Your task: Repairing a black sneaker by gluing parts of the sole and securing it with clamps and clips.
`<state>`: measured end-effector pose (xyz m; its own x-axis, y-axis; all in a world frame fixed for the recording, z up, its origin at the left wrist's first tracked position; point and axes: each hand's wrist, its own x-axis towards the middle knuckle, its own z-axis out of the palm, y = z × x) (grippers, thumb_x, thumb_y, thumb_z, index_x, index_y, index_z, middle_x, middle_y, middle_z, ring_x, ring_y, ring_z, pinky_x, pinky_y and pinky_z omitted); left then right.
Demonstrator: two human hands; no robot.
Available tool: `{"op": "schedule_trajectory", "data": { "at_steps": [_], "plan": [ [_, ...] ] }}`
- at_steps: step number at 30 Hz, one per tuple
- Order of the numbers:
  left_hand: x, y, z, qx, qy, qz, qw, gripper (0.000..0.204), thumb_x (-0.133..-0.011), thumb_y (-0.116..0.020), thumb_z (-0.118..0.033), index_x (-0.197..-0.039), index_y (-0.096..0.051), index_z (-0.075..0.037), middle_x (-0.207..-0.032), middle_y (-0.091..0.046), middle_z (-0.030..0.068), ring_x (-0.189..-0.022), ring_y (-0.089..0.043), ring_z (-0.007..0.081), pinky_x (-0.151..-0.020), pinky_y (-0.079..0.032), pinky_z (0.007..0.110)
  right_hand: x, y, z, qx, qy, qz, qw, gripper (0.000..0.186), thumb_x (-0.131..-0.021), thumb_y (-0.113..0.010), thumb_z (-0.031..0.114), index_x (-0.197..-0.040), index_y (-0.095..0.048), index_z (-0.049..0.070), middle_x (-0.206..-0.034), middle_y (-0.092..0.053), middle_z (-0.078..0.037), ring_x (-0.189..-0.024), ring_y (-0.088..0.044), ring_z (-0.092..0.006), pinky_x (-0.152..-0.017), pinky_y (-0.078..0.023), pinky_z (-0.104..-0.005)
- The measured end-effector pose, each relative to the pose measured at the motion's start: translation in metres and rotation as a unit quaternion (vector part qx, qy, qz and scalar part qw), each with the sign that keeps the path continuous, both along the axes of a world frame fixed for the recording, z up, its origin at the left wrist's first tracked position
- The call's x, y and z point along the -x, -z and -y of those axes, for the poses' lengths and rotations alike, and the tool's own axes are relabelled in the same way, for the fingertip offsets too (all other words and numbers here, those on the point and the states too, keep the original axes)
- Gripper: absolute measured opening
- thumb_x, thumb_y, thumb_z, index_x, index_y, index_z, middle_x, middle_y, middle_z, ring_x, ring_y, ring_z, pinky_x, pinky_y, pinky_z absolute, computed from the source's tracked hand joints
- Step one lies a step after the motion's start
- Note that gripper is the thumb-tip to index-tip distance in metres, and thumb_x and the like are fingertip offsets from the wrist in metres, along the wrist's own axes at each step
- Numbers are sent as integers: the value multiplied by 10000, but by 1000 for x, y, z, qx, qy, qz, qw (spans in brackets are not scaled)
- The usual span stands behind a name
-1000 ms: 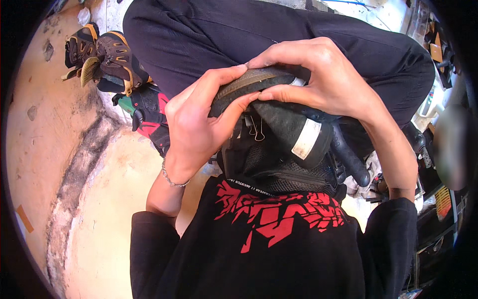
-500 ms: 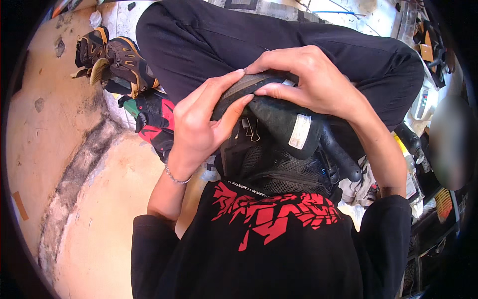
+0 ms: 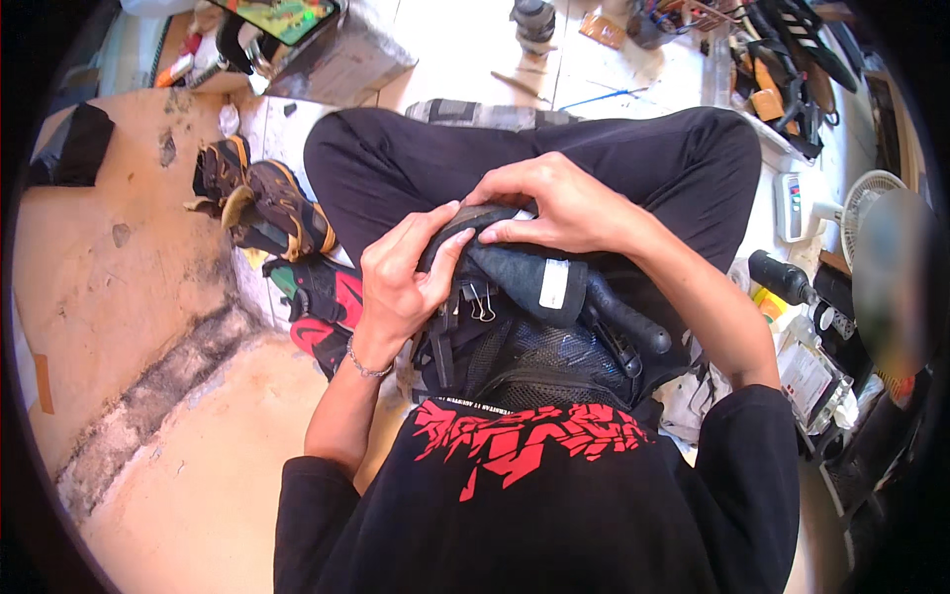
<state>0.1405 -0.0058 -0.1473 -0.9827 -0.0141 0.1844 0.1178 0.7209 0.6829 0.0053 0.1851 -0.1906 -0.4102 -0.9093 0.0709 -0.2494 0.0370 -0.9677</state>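
Note:
Over my lap, both hands pinch a black, padded piece with a thick curved edge; its exact kind does not show. My left hand grips the edge's left end between thumb and fingers. My right hand holds the upper edge, with its thumb below and fingers bent over the top. A white label sits on the dark cloth part hanging below. Underneath lies a black mesh bag against my shirt, with a binder clip near it and a curved black padded handle to the right.
Brown hiking shoes and a red-and-black shoe lie to my left by a stained raised ledge. A fan and black bottle are on the right. Several shoes are piled at far right.
The view has tilted up, showing more floor beyond my knees. Both hands keep their pinch on the black padded piece, with little change in their grip.

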Motion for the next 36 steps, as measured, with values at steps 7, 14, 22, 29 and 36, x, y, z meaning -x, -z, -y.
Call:
{"op": "schedule_trajectory", "data": {
  "at_steps": [7,14,22,29,36],
  "plan": [
    [30,-15,-9,20,82,-36,996,287,-865,-782,-82,-1127,-699,2,-949,-734,158,-857,-740,303,-765,-583,365,-4,-2,-18,36,88,-37,995,300,-873,-774,171,-1103,-703,-9,-951,-744,-174,-875,-737,-273,-788,-569,-370],
    [54,6,-10,-26,70,25,997,218,-876,-753,-51,-1084,-734,9,-804,-694,174,-691,-693,271,-648,-519,335,17,11,-29,5,128,-92,987,370,-918,-737,293,-1138,-699,-2,-886,-736,-175,-796,-723,-289,-744,-558,-376],
    [50,39,3,-46,1,90,995,209,-868,-760,-83,-1054,-752,13,-778,-694,179,-689,-701,251,-662,-519,318,205,-37,-141,-33,486,-151,860,231,-970,-696,260,-1010,-764,43,-782,-735,-36,-655,-632,-87,-592,-505,-294],
    [66,37,3,-60,-17,170,983,235,-845,-753,-55,-1069,-751,18,-811,-709,172,-712,-708,250,-686,-533,316,367,63,-186,-295,522,-225,768,319,-893,-748,363,-962,-786,54,-833,-741,-182,-810,-730,-336,-742,-557,-432],
    [79,39,6,-79,-18,217,973,274,-825,-762,-12,-1094,-745,37,-853,-726,179,-728,-713,249,-696,-541,301,384,88,-183,-334,437,-172,817,244,-842,-814,270,-953,-780,55,-860,-754,-157,-790,-733,-270,-719,-562,-370]
  ]
}}
